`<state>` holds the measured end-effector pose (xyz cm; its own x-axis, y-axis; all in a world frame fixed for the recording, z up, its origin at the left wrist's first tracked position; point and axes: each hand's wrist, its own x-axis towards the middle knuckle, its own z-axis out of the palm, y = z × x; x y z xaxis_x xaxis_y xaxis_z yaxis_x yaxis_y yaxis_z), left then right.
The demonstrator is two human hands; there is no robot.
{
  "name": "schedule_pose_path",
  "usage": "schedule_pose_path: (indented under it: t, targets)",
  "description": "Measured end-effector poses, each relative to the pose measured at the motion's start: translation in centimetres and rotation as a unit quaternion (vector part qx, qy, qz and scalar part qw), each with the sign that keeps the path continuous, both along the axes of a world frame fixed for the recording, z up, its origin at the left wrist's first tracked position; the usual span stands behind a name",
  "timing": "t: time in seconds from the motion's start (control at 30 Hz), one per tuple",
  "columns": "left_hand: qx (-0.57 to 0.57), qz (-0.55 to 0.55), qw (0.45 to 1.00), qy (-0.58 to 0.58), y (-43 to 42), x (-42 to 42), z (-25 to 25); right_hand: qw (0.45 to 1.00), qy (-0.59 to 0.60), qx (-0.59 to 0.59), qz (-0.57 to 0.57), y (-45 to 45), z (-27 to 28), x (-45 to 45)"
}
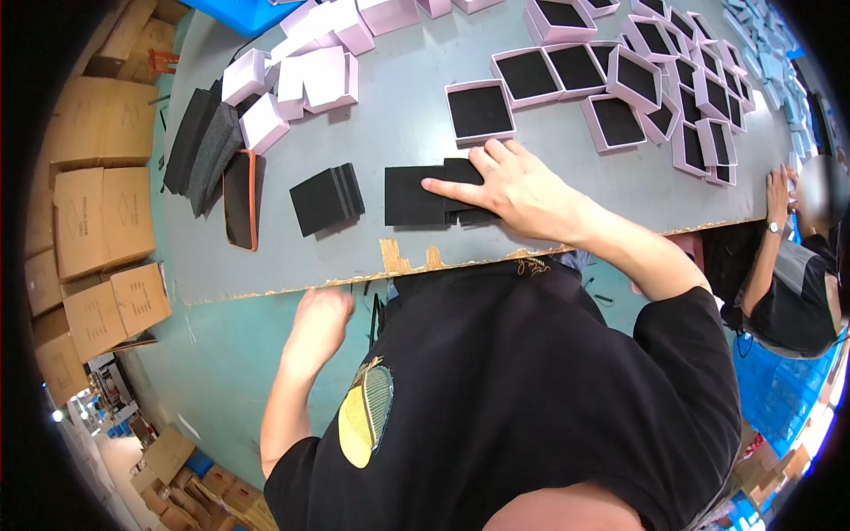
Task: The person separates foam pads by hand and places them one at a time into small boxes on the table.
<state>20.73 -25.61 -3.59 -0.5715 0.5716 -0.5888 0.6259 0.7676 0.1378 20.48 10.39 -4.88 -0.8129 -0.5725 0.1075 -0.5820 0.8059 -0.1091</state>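
Observation:
My right hand (531, 192) lies over flat black foam pieces (413, 196) near the table's front edge. Its fingers are stretched out and spread, with one pointing left across the foam. To the left stands a small stack of black foam squares (323, 202). Just beyond my right hand is a pale pink box (480, 111) with a black foam insert inside. My left hand (323, 319) hangs off the table, by its front edge, with the fingers curled closed. Whatever it may hold is hidden.
A phone with an orange edge (240, 199) lies beside dark foam sheets (202, 146). Pale pink boxes (329, 80) sit at the back left, and several foam-lined ones (617, 121) crowd the right. Cartons (104, 212) are stacked at left. A co-worker (788, 292) sits at far right.

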Motion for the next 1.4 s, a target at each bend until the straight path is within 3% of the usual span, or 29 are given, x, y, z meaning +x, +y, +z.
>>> schedule_pose_path:
  t: [0.1,0.3,0.43,0.5,0.57,0.63,0.73,0.93,1.07,1.1,1.13,1.3,1.37,1.4]
  targets:
    - [-0.069,0.064,0.995,0.010,-2.7,0.7,-1.1,0.998,-0.033,-0.049,-0.009,0.1,0.5,0.3]
    - [0.032,0.090,0.995,-0.030,3.7,-1.8,4.3,0.980,-0.079,-0.183,-0.012,1.3,1.9,1.2]
    - [0.295,0.051,0.954,-0.018,7.3,-6.2,8.8,0.957,-0.094,-0.275,-0.008,3.0,2.9,1.7]
    - [0.325,0.073,0.943,-0.028,10.3,-10.0,9.1,0.959,-0.013,-0.276,-0.060,4.8,2.1,0.5]
    - [0.252,0.119,0.958,-0.065,15.6,-13.0,9.6,0.979,0.068,-0.164,-0.105,6.3,2.0,-1.4]
    - [0.269,-0.040,0.962,0.006,18.5,-16.1,4.5,0.985,0.071,-0.131,-0.085,7.6,1.6,-2.7]
    - [0.231,-0.079,0.966,-0.080,23.6,-18.4,1.4,0.992,0.048,-0.066,-0.094,9.3,-0.3,-3.2]
    - [0.375,-0.084,0.911,-0.151,31.2,-17.7,-1.1,0.978,0.072,-0.054,-0.189,15.0,-0.8,-0.2]
    - [0.458,-0.149,0.869,-0.114,37.5,-18.2,-5.2,0.962,0.089,-0.050,-0.252,19.2,-0.6,1.8]
    - [0.434,-0.138,0.882,-0.123,39.1,-17.9,-5.4,0.959,0.094,-0.052,-0.263,20.1,-0.6,2.1]
    - [0.458,-0.177,0.869,-0.056,40.7,-18.0,-7.4,0.955,0.103,-0.044,-0.274,21.0,-0.9,2.4]
    - [0.494,-0.089,0.848,-0.170,42.1,-16.1,-3.8,0.927,0.205,-0.035,-0.313,20.3,-0.3,2.4]
    - [0.510,-0.169,0.841,-0.056,38.8,-17.2,-3.2,0.925,0.178,-0.174,-0.288,16.7,1.1,3.0]
    - [0.499,-0.231,0.835,0.014,35.9,-18.4,-1.2,0.939,0.147,-0.220,-0.220,14.4,1.8,3.3]
